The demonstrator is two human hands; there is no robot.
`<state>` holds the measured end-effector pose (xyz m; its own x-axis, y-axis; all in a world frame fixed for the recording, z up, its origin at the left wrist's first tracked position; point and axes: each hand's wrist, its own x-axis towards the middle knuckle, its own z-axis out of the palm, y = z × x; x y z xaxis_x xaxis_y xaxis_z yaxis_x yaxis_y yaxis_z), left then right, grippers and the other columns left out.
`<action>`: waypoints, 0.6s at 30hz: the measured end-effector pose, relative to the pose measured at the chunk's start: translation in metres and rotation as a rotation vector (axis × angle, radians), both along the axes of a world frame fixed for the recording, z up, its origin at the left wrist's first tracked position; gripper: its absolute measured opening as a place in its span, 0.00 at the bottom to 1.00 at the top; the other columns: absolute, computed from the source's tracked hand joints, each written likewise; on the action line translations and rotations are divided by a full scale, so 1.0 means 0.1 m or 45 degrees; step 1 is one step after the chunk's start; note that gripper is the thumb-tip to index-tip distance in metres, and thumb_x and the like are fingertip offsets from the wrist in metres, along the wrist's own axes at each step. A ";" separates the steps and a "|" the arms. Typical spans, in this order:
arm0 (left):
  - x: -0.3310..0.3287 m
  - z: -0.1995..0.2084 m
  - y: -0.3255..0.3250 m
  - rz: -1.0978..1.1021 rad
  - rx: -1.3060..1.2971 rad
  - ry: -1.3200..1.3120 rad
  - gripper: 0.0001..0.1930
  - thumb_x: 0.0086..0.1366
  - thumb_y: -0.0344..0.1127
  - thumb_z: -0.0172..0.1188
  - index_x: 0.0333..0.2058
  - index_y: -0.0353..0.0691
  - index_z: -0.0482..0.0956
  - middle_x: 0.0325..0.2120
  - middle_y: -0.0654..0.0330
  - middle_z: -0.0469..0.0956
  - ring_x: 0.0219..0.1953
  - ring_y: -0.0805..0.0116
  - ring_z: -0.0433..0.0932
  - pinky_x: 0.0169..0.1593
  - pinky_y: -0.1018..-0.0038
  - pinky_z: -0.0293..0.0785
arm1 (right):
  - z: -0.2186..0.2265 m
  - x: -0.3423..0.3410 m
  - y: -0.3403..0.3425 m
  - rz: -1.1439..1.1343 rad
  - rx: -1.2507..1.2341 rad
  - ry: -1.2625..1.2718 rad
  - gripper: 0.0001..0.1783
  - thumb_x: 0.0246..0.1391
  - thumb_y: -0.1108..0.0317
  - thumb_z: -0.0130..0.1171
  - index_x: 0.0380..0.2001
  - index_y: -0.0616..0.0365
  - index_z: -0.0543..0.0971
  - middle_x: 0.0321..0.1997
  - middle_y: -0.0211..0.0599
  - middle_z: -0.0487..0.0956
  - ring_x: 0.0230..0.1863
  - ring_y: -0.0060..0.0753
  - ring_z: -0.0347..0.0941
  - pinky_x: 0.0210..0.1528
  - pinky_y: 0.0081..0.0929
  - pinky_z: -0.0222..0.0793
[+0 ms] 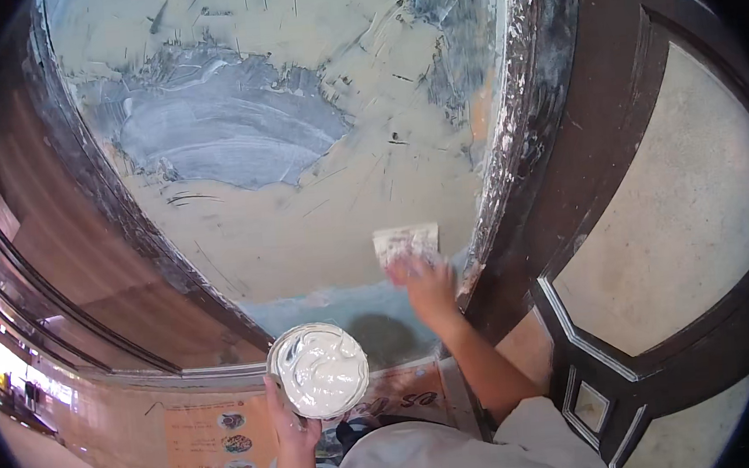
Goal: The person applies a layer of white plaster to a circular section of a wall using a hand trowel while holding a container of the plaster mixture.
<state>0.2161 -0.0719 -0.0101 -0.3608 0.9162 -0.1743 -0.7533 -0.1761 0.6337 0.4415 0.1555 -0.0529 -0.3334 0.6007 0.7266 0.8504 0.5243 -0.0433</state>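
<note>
Up and to the right of the tub [360, 393], the right hand [431, 287] is closed around a pale, wide-bladed scraper [403, 239], set at the face of the panel [305, 239]; whether the blade touches cannot be told. The scraper's broad edge runs crosswise, left to right, on the side farther from the tub. The left hand [294, 425] grips the tub from its lower left, and the white paste [324, 370] inside lies open to view. From the right hand the paste is down and to the left, well apart; the left hand is nearer to it. Well above the tub and somewhat left, a bluish-grey patch [230, 127] stretches across the panel, its long axis also left to right.
</note>
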 end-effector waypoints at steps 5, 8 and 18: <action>0.04 0.09 -0.07 0.072 -0.046 0.003 0.32 0.70 0.59 0.45 0.62 0.39 0.64 0.59 0.53 0.69 0.59 0.56 0.71 0.61 0.60 0.69 | -0.81 0.09 -0.52 0.213 -0.577 0.045 0.26 0.51 0.73 0.53 0.53 0.33 0.78 0.58 0.22 0.74 0.57 0.39 0.66 0.60 0.47 0.59; 0.05 0.08 -0.09 0.068 -0.020 0.074 0.34 0.71 0.61 0.42 0.63 0.39 0.62 0.60 0.54 0.68 0.61 0.58 0.69 0.63 0.62 0.67 | -0.42 0.06 -0.41 0.307 -0.380 0.110 0.25 0.50 0.72 0.54 0.51 0.36 0.79 0.55 0.21 0.75 0.56 0.37 0.68 0.59 0.42 0.61; -0.18 0.02 -0.14 0.071 -0.037 0.021 0.31 0.72 0.58 0.41 0.62 0.41 0.63 0.59 0.54 0.69 0.59 0.58 0.71 0.62 0.61 0.69 | 1.72 -0.04 0.06 0.124 0.512 0.474 0.25 0.46 0.77 0.57 0.50 0.45 0.80 0.58 0.34 0.75 0.52 0.49 0.68 0.54 0.43 0.63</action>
<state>0.1983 -0.0857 -0.0078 -0.4141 0.8892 -0.1943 -0.7320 -0.1985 0.6517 0.4377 0.1615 0.1192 -0.0507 0.2313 0.9716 0.7627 0.6370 -0.1119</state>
